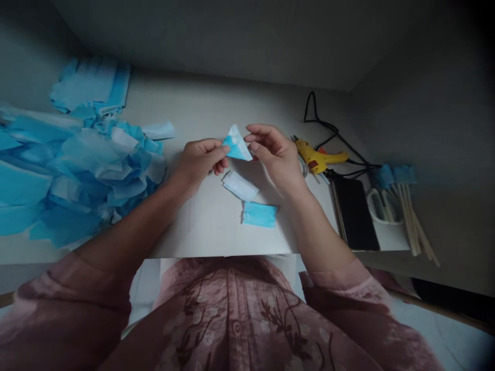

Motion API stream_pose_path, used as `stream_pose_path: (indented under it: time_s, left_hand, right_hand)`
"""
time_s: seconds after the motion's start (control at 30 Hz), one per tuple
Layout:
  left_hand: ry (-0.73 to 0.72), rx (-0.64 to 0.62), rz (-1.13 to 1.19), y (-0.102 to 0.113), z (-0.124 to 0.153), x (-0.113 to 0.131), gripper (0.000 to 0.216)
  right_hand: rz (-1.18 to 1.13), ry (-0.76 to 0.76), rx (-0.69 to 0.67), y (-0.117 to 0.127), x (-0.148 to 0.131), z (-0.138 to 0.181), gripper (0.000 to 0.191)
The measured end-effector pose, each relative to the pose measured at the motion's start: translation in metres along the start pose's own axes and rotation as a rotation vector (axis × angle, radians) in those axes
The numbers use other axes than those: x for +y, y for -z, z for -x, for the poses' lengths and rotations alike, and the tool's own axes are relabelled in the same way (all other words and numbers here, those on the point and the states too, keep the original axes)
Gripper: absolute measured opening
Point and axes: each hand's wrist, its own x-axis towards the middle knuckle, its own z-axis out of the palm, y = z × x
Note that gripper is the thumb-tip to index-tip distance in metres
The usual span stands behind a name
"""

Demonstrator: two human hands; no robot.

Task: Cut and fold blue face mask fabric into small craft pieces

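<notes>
Head: both hands (199, 158) (275, 154) fingertip-tight on paper (236, 145)

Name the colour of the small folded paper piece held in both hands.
The small folded paper piece is light blue with white; best in head view.

dim, cool light | corners vignetted dark | wide-angle edge warp | soft focus

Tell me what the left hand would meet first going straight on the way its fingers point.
Its fingers point right, across the folded blue paper piece pinched in the left hand. Beyond it comes the right hand, probably its thumb, though depth is unclear.
</notes>
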Motion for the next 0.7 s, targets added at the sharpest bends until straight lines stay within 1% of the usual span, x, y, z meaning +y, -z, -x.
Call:
stream_pose_path:
  time_s: [0.13,0.3,0.4,0.53,0.7]
  left_hand:
    - [0.044,-0.018,0.096,0.001,-0.001,0.001,0.026]
    - [0.060,-0.016,0.092,0.001,-0.001,0.002,0.024]
    - [0.061,-0.006,0.083,0.000,-0.002,0.001,0.025]
    - [-0.009,0.028,-0.021,-0.001,-0.001,0.000,0.023]
    - [-0.065,0.044,-0.110,-0.004,0.001,0.001,0.024]
  right_hand:
    - [0.085,0.087,-0.062,0.002,-0.008,0.002,0.022]
    - [0.073,0.110,-0.149,0.003,-0.011,0.003,0.014]
    - [0.056,0.097,-0.143,0.002,-0.009,0.002,0.020]
    - [0.047,0.058,-0.124,-0.001,-0.004,0.001,0.031]
    - [-0.045,0.002,-0.087,-0.005,0.001,0.002,0.034]
